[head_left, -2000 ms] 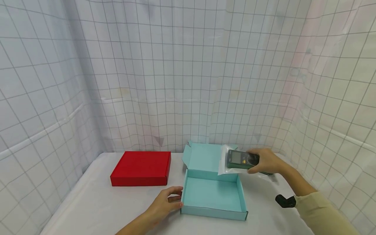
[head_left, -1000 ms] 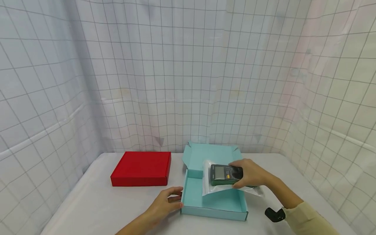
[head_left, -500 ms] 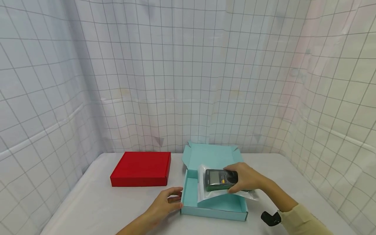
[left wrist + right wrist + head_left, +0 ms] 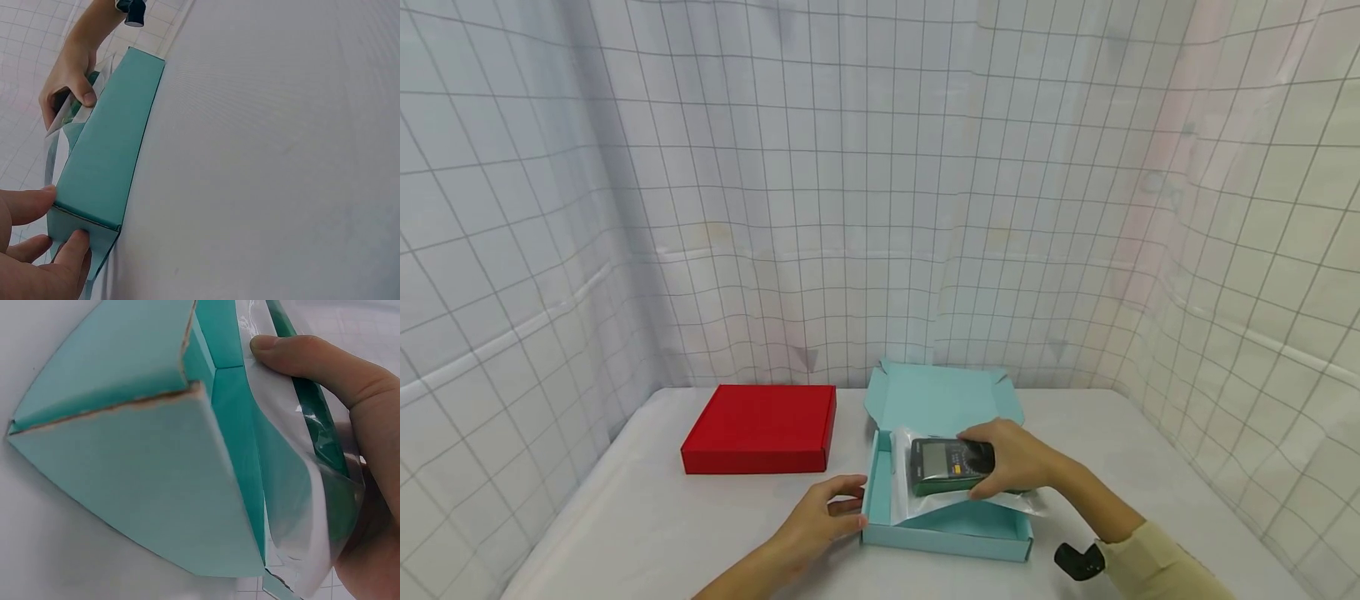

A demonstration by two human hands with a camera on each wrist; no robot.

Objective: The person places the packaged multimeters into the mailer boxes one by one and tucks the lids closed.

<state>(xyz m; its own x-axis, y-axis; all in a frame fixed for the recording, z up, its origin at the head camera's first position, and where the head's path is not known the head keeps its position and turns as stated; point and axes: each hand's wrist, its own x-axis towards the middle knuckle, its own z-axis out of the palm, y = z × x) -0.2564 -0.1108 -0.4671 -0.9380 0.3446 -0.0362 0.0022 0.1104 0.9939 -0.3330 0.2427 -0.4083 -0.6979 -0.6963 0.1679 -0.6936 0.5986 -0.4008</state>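
My right hand (image 4: 1011,457) grips a multimeter (image 4: 936,467) in a clear plastic bag (image 4: 901,483); its dark face and screen point up. The multimeter sits over the opening of a light-blue cardboard box (image 4: 947,544), whose lid (image 4: 943,400) stands open at the back. In the right wrist view, the thumb (image 4: 300,353) presses the bag's side near the box wall. Whether the multimeter touches the box floor is hidden. My left hand (image 4: 820,521) rests its fingertips against the box's left wall, near the front corner seen in the left wrist view.
A shut red box (image 4: 760,429) lies to the left on the white-covered table (image 4: 625,517). White gridded curtains (image 4: 887,208) hang behind and on both sides. A black device (image 4: 1080,562) sits at the right wrist by the sleeve.
My right hand has carried the bagged multimeter from above the box's back right, leftward, toward me and down to the opening. The left hand and both boxes have stayed in place.
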